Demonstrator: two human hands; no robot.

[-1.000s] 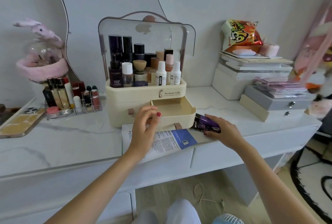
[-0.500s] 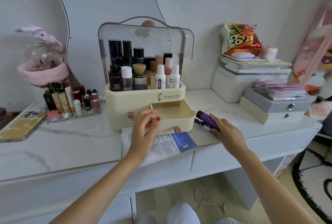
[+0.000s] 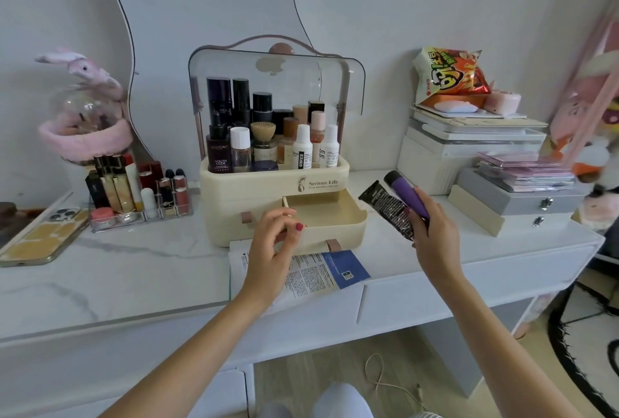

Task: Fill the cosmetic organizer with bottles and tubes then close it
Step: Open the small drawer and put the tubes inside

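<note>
Two tubes are held over a white marble counter (image 3: 134,270) beside an open-drawered cosmetic organizer (image 3: 268,190).

The counter is set against a pale wall with a wavy mirror (image 3: 207,15); a lipstick tray (image 3: 140,203), a phone (image 3: 40,236), stacked boxes (image 3: 469,156) and a snack bag (image 3: 449,76) are spread along it. The organizer's top tier is packed with bottles (image 3: 268,136) under a raised clear lid (image 3: 278,82), and its right drawer (image 3: 328,216) is pulled out over a leaflet (image 3: 321,273). The right hand (image 3: 432,236) is raised just right of the drawer, its grip clamped on a black tube (image 3: 388,210) and a purple tube (image 3: 405,193). The left hand (image 3: 271,243) is held at the drawer's front, fingers loosely curled, nothing gripped.
</note>
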